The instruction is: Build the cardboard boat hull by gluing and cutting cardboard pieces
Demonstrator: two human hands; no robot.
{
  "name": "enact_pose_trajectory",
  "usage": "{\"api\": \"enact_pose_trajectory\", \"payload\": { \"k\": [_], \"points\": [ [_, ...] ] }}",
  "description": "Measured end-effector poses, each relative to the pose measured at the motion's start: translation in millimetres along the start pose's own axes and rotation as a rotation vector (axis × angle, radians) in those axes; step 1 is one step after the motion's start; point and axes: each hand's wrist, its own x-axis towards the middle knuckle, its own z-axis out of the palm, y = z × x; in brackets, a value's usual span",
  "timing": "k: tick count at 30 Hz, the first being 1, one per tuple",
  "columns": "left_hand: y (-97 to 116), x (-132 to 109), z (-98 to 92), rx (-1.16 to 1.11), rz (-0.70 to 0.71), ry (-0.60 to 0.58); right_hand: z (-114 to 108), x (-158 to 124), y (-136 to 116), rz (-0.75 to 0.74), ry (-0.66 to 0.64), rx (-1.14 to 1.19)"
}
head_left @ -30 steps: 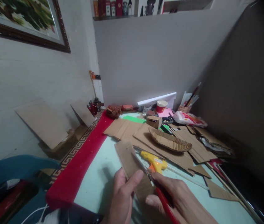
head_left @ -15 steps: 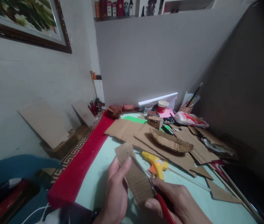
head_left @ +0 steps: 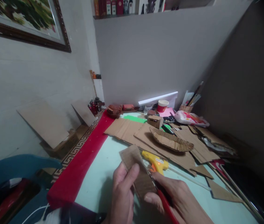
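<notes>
My left hand [head_left: 124, 189] pinches a strip of brown cardboard [head_left: 143, 179], thumb on its upper face and fingers behind. In my right hand [head_left: 176, 193] are red-handled scissors [head_left: 166, 207], their blades lying along the strip's right edge. How far the blades are apart I cannot tell. Just beyond the strip, a yellow hot glue gun [head_left: 157, 163] lies on the table with a clear glue stick [head_left: 188, 177] running out of its back. Behind it a boat-shaped cardboard hull [head_left: 170, 140] rests on flat cardboard sheets [head_left: 122, 129].
At the back stand a small cardboard box shape [head_left: 155, 121], a red and white paper cup [head_left: 162, 106] and a holder with brushes [head_left: 186, 108]. More cardboard pieces [head_left: 198, 147] lie at right. A red cloth [head_left: 83, 168] borders the table's left; a blue chair [head_left: 22, 168] stands beside it.
My left hand and the cardboard strip have shifted a little to the right and down, and the strip now sits deeper against the scissors. My right hand has hardly moved.
</notes>
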Motion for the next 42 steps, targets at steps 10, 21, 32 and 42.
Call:
{"api": "enact_pose_trajectory", "payload": {
  "k": [10, 21, 32, 42],
  "points": [
    [2.9, 6.9, -5.8, 0.016, 0.013, 0.075, -3.1, -2.5, -1.6, 0.050, 0.019, -0.093],
    [8.1, 12.2, -13.0, 0.208, 0.106, -0.151, -11.6, 4.3, -13.1, 0.009, 0.083, -0.210],
    [35.0, 13.4, -28.6, 0.370, 0.002, -0.293, -38.3, 3.9, -16.6, 0.044, -0.067, -0.334],
    [41.0, 17.0, -33.8, 0.540, -0.051, -0.354, -46.1, 0.8, -20.1, 0.038, 0.008, -0.322]
  ]
}}
